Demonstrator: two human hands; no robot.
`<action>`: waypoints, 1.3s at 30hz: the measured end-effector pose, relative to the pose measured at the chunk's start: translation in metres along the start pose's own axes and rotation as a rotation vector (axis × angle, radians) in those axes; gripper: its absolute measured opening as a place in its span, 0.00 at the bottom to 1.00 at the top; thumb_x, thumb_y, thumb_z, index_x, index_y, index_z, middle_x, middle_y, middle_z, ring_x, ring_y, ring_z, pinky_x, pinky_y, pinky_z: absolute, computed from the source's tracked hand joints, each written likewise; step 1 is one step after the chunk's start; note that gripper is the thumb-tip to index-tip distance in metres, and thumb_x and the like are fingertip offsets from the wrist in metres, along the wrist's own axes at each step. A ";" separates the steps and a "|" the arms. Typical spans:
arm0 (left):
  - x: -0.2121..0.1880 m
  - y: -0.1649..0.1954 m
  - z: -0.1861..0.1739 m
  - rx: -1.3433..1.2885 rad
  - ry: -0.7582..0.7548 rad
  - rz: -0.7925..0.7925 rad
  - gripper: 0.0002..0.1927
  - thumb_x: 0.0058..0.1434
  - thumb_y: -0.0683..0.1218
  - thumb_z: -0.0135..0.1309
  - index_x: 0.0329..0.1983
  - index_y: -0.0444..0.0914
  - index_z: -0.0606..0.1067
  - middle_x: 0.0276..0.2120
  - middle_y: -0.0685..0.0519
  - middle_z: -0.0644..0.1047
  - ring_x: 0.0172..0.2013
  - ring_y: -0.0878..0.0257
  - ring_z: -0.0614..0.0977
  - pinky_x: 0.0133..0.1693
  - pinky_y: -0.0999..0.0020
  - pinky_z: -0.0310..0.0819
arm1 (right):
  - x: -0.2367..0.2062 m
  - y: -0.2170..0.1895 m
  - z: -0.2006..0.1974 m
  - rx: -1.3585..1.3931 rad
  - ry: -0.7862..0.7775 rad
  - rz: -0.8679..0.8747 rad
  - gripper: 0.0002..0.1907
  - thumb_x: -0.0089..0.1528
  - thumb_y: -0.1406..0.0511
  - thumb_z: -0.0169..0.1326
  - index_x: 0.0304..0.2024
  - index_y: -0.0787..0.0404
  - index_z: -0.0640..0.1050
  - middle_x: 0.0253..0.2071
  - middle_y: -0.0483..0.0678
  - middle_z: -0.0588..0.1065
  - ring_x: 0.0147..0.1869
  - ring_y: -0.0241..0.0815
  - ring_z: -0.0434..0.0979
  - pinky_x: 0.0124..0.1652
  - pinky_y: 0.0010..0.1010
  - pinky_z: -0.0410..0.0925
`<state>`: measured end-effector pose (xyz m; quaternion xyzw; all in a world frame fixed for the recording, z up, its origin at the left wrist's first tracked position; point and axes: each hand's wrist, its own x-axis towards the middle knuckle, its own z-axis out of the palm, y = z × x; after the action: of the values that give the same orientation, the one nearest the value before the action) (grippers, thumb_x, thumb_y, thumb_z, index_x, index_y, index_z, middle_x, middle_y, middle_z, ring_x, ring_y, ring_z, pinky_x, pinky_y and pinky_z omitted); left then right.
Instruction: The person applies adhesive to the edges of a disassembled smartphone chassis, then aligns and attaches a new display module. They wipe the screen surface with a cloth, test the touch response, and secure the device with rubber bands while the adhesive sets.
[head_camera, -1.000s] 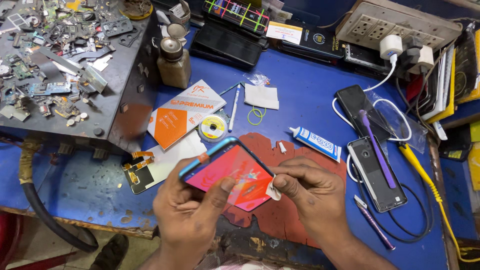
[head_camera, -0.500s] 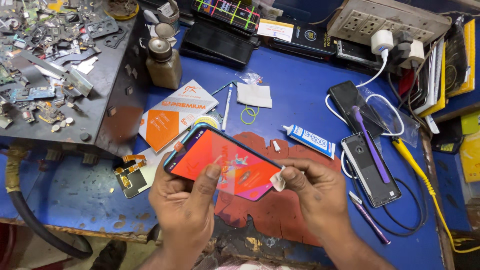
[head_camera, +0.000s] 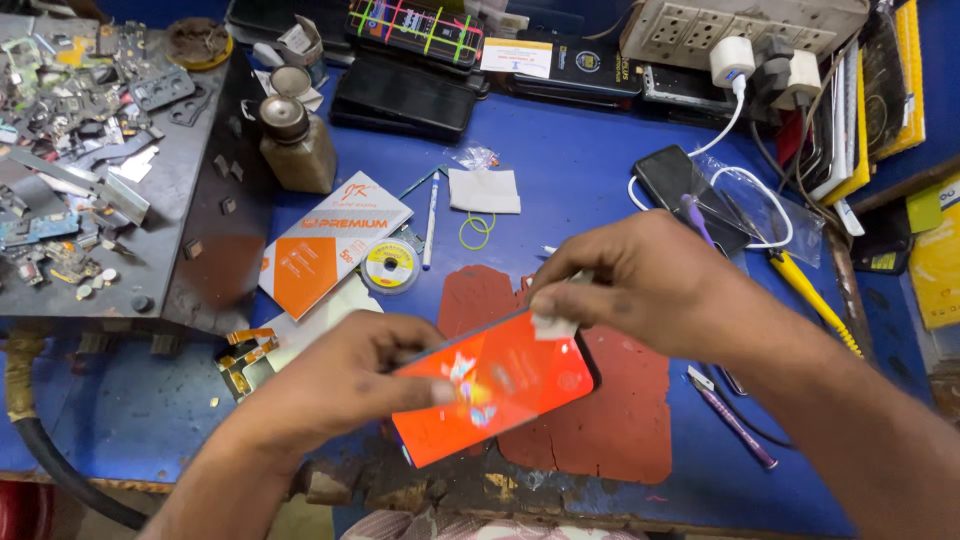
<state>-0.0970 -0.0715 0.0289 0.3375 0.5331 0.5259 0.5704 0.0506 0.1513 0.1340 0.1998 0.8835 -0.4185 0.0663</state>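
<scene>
Left hand (head_camera: 345, 375) grips the phone (head_camera: 495, 385), its screen glowing orange, just above the red mat (head_camera: 610, 420) on the blue bench (head_camera: 580, 150). Right hand (head_camera: 640, 285) pinches a small white wipe (head_camera: 553, 325) on its top edge, probably cleaning it. Brown bottle (head_camera: 297, 145) stands capped, contents hidden.

Both forearms bare, apparently sleeveless; left hand (head_camera: 345, 375) and right hand (head_camera: 640, 280) ungloved.
</scene>
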 end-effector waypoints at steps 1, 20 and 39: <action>0.004 0.006 0.005 0.090 -0.099 -0.049 0.17 0.55 0.46 0.65 0.45 0.32 0.81 0.35 0.54 0.84 0.36 0.71 0.82 0.40 0.71 0.76 | -0.003 -0.010 0.000 -0.078 -0.024 -0.021 0.11 0.56 0.64 0.62 0.39 0.59 0.86 0.26 0.45 0.86 0.29 0.32 0.84 0.32 0.26 0.76; 0.028 0.003 0.081 0.221 0.173 0.376 0.15 0.64 0.47 0.59 0.51 0.36 0.77 0.26 0.55 0.77 0.29 0.76 0.70 0.29 0.71 0.72 | -0.039 0.005 0.015 0.023 0.151 -0.146 0.10 0.60 0.62 0.63 0.43 0.56 0.87 0.31 0.42 0.85 0.31 0.29 0.86 0.31 0.21 0.77; 0.023 -0.005 0.086 0.263 0.362 0.383 0.11 0.63 0.47 0.62 0.44 0.36 0.80 0.22 0.54 0.78 0.23 0.73 0.74 0.24 0.72 0.70 | -0.058 0.027 0.009 -0.098 0.288 -0.141 0.08 0.56 0.61 0.65 0.36 0.54 0.88 0.25 0.40 0.85 0.26 0.30 0.79 0.24 0.22 0.71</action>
<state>-0.0159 -0.0355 0.0353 0.4037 0.6163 0.6019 0.3080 0.1138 0.1430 0.1255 0.1917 0.9150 -0.3457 -0.0810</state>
